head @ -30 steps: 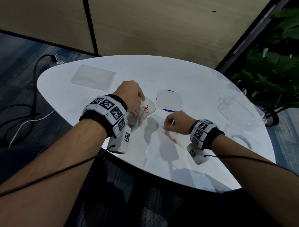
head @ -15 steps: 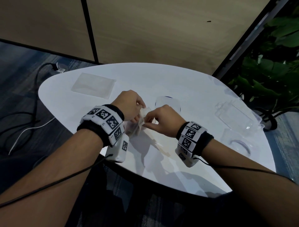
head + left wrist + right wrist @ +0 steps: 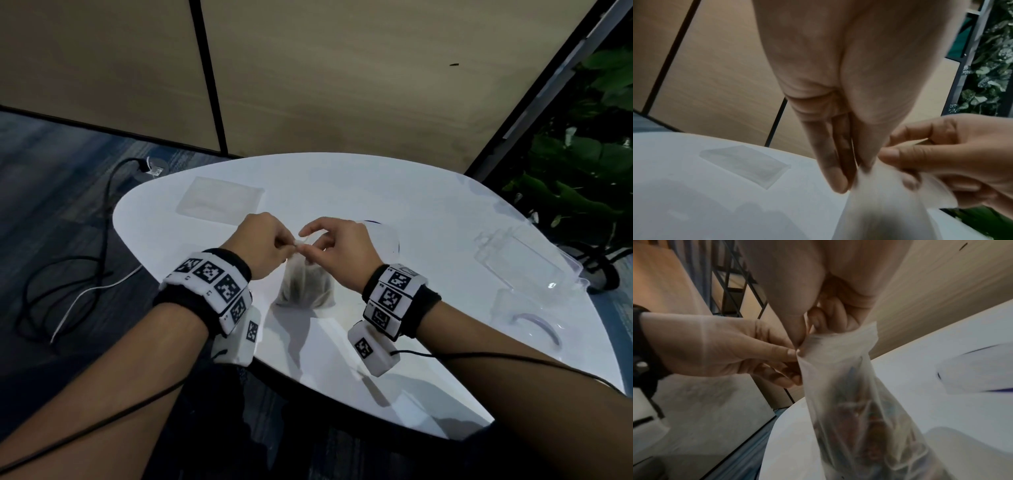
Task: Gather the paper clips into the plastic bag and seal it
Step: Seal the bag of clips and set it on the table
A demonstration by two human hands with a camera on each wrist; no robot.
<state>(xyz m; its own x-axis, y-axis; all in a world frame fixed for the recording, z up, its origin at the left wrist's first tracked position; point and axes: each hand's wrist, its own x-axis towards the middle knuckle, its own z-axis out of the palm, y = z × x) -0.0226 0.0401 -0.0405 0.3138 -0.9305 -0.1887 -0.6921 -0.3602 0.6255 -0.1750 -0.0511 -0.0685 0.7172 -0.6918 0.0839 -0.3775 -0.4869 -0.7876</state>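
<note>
the plastic bag (image 3: 303, 286), filled with paper clips (image 3: 869, 426), is held above the worktop (image 3: 411, 212) centre, its mouth pinched by the left hand (image 3: 263, 245) at 9 o'clock and the right hand (image 3: 337, 251) at 3 o'clock; clips could be spilled if the strip is left partly unpressed.

Our right hand (image 3: 337, 251) now leaves the counter (image 3: 428, 219) and joins our left hand (image 3: 265, 245). Both now pinch the plastic bag (image 3: 305, 286) top.

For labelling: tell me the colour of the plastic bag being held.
Translucent milky white plastic bag, with mixed-colour contents inside; clearest in the right wrist view.
</note>
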